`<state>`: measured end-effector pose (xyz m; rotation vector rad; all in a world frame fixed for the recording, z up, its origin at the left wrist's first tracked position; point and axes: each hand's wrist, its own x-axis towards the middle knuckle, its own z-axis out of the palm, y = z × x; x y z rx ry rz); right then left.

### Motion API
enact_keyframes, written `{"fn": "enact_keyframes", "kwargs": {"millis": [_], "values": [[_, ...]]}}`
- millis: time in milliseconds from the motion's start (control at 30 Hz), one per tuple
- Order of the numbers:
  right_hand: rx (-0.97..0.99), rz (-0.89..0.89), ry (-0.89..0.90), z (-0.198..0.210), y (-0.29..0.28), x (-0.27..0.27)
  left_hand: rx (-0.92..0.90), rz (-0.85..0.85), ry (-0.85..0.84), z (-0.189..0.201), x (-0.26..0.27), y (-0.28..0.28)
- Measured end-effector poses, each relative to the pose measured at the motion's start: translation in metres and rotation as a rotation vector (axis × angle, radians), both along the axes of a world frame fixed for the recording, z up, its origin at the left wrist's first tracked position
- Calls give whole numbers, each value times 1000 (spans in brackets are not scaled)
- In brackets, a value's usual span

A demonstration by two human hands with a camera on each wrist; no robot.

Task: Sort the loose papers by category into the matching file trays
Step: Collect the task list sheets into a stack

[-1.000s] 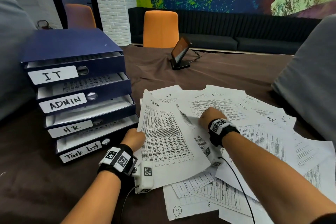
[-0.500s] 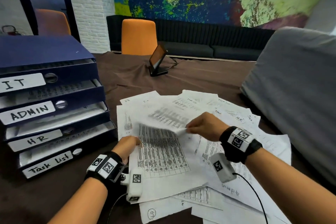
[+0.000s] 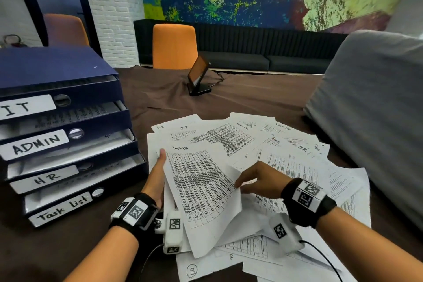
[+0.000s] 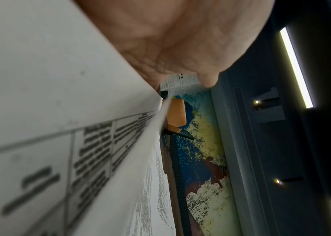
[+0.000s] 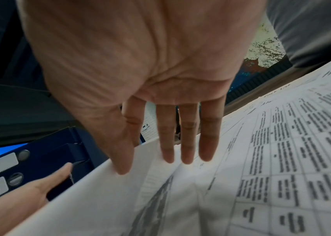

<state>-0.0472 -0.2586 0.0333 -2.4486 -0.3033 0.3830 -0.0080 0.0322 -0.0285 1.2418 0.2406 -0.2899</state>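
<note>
**Head view: Task List sheet lifted beside the trays**

Four labelled file trays (image 3: 68,144) were stacked at left. The Task List sheet (image 3: 201,188) was held off the loose papers (image 3: 297,162), gripped at its left edge by the left hand (image 3: 155,178). Being thin and limp, it was judged best supported at both edges. The right hand (image 3: 261,181), fingers (image 5: 186,143) straight, was touching its right edge.

Four trays, two hands, two chairs, one screen.
Four stacked file trays (image 3: 68,144) at nine o'clock; loose papers (image 3: 286,167), overlapping beyond count; two orange chairs (image 3: 175,46) and one small screen (image 3: 198,75) at twelve o'clock.
</note>
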Motion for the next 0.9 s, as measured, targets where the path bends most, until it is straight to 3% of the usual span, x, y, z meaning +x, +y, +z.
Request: {"fn": "enact_keyframes", "kwargs": {"millis": [100, 200, 267, 367, 533, 633, 733, 900], "values": [[106, -1, 76, 1, 7, -2, 253, 36, 95, -15, 5, 2], [417, -83, 147, 2, 13, -2, 321, 55, 114, -25, 7, -1], [535, -184, 140, -1, 13, 1, 272, 73, 95, -24, 6, -2], [438, -276, 115, -8, 5, 10, 201, 137, 50, -15, -1, -4], [375, -290, 243, 2, -5, 8, 69, 197, -191, 29, -15, -9], [353, -250, 200, 16, -8, 8, 5, 132, -336, 68, -23, -8], [566, -175, 184, 29, -11, 12, -67, 25, -414, 95, -30, -5], [891, -145, 173, 51, -8, 5, -5, -39, -490, 120, -32, -12]]}}
